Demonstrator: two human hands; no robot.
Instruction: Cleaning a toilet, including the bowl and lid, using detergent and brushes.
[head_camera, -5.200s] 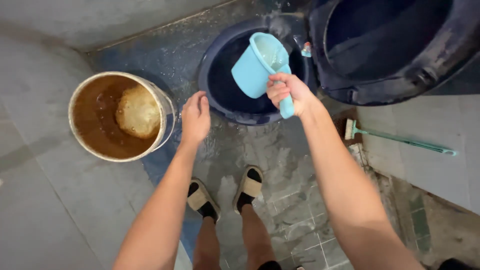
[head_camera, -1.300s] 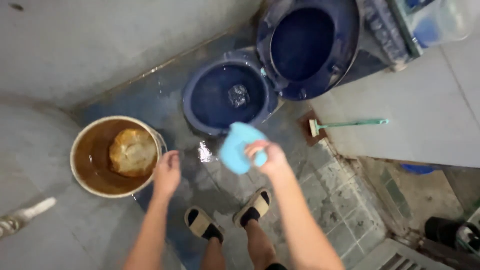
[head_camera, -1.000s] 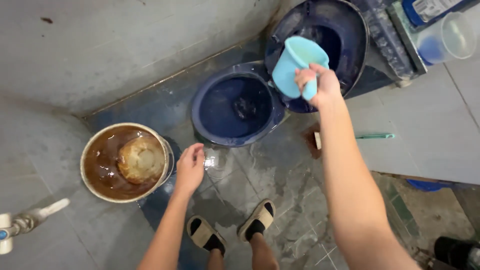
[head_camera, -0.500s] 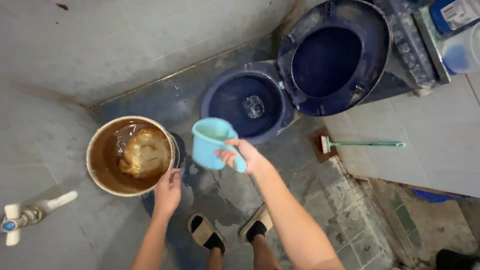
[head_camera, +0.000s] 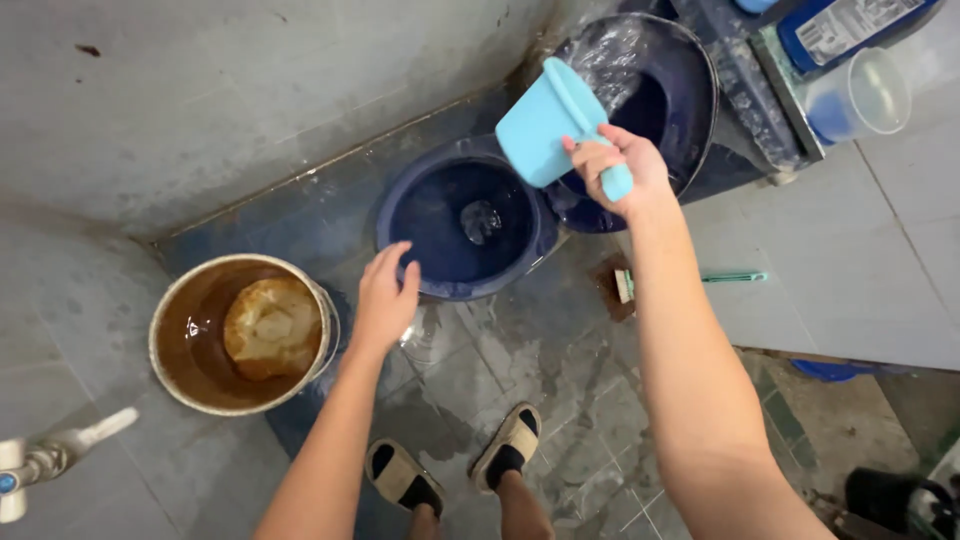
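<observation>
My right hand (head_camera: 622, 165) has its fingers wrapped around the handle of a light blue plastic scoop (head_camera: 545, 122), tipped over the dark blue toilet's raised lid (head_camera: 690, 110), while my left hand (head_camera: 384, 298) hangs open-fingered, empty.

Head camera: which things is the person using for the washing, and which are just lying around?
In use:
- scoop, in the right hand, tipped and splashing water on the raised lid
- toilet bowl
- bucket of brown water
- left hand, empty, hovering near the bowl

Lying about:
- brush on the floor
- tap
- clear cup
- bottle
</observation>
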